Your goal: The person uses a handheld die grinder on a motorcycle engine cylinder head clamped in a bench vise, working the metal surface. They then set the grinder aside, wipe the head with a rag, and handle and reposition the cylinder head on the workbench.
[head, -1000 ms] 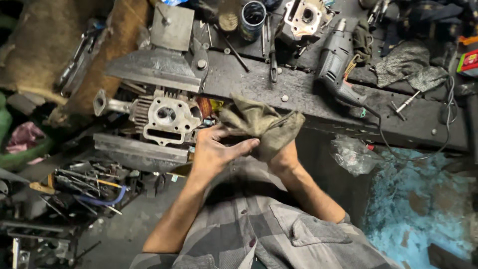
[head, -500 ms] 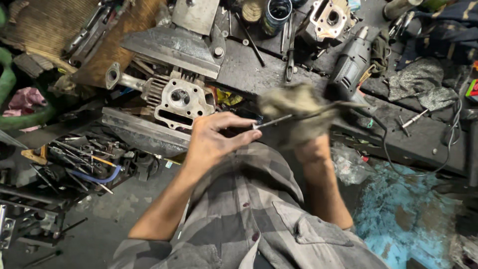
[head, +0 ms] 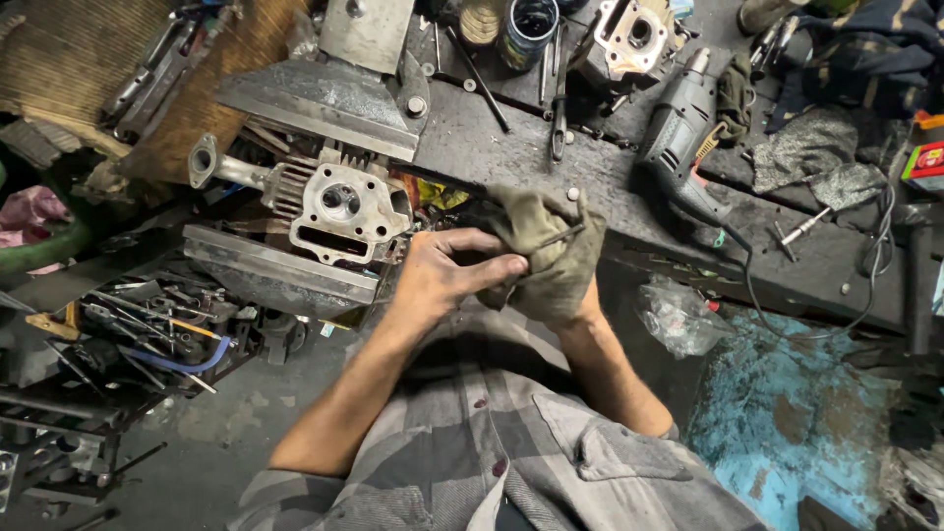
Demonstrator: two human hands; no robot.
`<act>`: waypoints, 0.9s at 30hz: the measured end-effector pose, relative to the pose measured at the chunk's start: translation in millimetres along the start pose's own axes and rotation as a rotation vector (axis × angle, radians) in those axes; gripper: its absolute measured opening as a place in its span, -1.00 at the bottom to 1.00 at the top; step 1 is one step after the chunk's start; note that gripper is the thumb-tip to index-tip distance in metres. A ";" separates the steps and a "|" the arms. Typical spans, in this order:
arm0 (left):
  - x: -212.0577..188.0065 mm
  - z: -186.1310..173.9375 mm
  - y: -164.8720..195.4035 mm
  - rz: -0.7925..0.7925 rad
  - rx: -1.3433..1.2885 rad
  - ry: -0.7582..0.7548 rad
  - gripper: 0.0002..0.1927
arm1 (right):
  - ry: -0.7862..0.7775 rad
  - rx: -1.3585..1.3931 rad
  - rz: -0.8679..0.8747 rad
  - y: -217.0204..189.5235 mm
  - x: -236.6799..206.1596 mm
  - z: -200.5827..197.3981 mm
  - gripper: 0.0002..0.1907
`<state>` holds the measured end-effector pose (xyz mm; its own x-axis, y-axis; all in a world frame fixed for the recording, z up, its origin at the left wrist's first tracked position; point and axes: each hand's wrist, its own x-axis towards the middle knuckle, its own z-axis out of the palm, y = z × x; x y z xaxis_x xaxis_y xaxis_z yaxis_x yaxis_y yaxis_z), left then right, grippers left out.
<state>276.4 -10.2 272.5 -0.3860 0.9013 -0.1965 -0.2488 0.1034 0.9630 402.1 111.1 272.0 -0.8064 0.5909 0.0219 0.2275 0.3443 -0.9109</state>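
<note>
My right hand (head: 570,305) is almost wholly wrapped in a dirty olive rag (head: 546,251), and a thin dark metal rod (head: 551,239) runs through the rag. My left hand (head: 442,275) pinches the rod's near end with its fingertips, just left of the rag. Both hands are held in front of my chest, above the bench's front edge. A grey aluminium cylinder head (head: 344,206) with cooling fins stands on the bench just left of my left hand.
An electric drill (head: 678,133) lies on the dark metal bench (head: 492,147) at the right, its cable trailing away. Steel plates (head: 315,98), another engine part (head: 629,34), a tin (head: 526,25) and rags sit behind. Loose tools (head: 147,334) fill a tray at the left.
The rag-wrapped right hand has slid along the rod towards my left hand. My left fingers have closed more on the rod's end. The view has shifted.
</note>
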 end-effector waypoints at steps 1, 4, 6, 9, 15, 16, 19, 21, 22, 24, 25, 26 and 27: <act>0.8 3.5 -0.3 0.008 0.028 0.020 -0.72 | 0.031 0.367 0.143 1.8 0.2 1.8 -0.39; -3.3 7.7 3.3 0.250 0.222 0.106 -0.73 | 0.103 0.802 0.282 4.0 2.1 -6.2 -0.38; -8.7 3.1 8.3 0.337 0.297 0.139 -0.74 | 0.164 0.924 0.266 2.4 6.9 -18.2 -0.36; -13.6 -9.2 14.8 0.266 0.256 0.125 -0.74 | 0.228 1.079 0.130 -4.5 12.2 -30.3 -0.33; -3.3 -6.1 10.3 0.204 0.248 0.090 -0.75 | 0.054 0.839 0.518 -13.0 9.7 -14.5 -0.22; -2.2 -4.2 8.9 0.209 0.271 0.102 -0.75 | 0.059 0.917 0.549 -11.9 9.7 -13.2 -0.20; -5.6 -5.1 8.1 0.269 0.334 0.170 -0.75 | -0.223 1.479 0.254 -5.5 15.6 -21.6 -0.21; -10.0 -10.6 10.5 0.339 0.368 0.201 -0.74 | -0.267 1.363 0.201 -2.4 18.6 -29.0 -0.20; -12.0 -13.5 12.4 0.379 0.379 0.202 -0.73 | -0.171 1.019 0.330 -1.9 18.7 -30.9 -0.21; -11.5 -17.4 16.1 0.516 0.426 0.185 -0.69 | -0.155 0.692 0.467 -3.3 16.0 -29.0 -0.22; -9.5 -19.1 18.0 0.611 0.463 0.164 -0.66 | -0.238 0.715 0.494 -4.8 13.3 -25.0 -0.21; -6.7 -20.1 19.5 0.707 0.502 0.141 -0.63 | -0.320 0.738 0.518 -6.3 10.1 -19.1 -0.18; -3.7 -21.1 20.7 0.713 0.472 0.116 -0.63 | -0.277 0.721 0.424 -7.4 7.2 -13.0 -0.29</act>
<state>253.9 -20.3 289.3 -0.4041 0.7715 0.4915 0.4726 -0.2839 0.8343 401.7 122.3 284.3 -0.8567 0.3345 -0.3926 0.2131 -0.4637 -0.8600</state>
